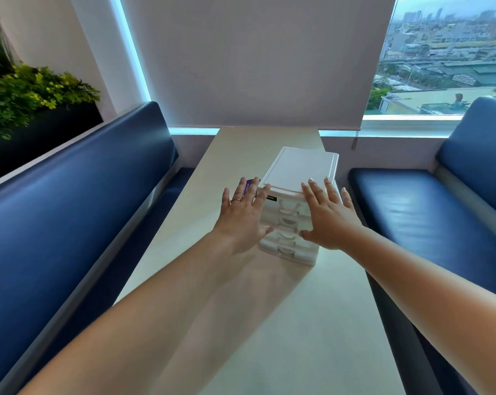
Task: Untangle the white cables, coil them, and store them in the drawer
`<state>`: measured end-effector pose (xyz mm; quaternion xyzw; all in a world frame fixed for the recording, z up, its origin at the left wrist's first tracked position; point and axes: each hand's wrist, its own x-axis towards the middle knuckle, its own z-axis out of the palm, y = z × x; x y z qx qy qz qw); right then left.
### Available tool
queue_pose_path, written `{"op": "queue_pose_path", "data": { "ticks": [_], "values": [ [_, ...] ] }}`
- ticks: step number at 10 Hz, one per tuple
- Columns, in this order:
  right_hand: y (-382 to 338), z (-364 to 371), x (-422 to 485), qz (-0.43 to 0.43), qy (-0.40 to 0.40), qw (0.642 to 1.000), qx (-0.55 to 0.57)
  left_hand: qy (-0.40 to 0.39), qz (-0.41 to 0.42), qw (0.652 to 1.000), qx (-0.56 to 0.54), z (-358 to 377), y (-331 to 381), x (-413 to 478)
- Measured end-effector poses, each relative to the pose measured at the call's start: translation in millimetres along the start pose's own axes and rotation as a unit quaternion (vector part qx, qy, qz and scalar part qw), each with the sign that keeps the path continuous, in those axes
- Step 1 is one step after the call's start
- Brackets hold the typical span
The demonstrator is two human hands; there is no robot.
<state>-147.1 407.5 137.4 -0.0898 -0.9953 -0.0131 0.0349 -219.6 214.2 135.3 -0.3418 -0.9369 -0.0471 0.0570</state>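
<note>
A white plastic drawer unit [298,169] with several stacked drawers stands in the middle of the pale table [241,309]. All of its drawers look pushed in. My left hand [242,212] lies with straight fingers against the unit's left front corner, and it wears a ring. My right hand [328,215] lies with straight fingers spread over the unit's right front corner and top edge. No white cables show anywhere.
A small purple object [250,182] peeks out behind my left fingers, left of the unit. Blue padded benches [78,195] flank the table on both sides. A plant box [27,104] sits at the far left, a window and blind behind.
</note>
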Motion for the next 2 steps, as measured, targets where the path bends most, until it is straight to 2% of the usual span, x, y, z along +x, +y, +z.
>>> {"op": "queue_pose_path", "data": {
  "ticks": [2],
  "values": [
    [-12,-13,-18,-0.012,0.010,1.000,0.016,0.002,-0.015,1.000,0.007,-26,-3,-29]
  ]
}}
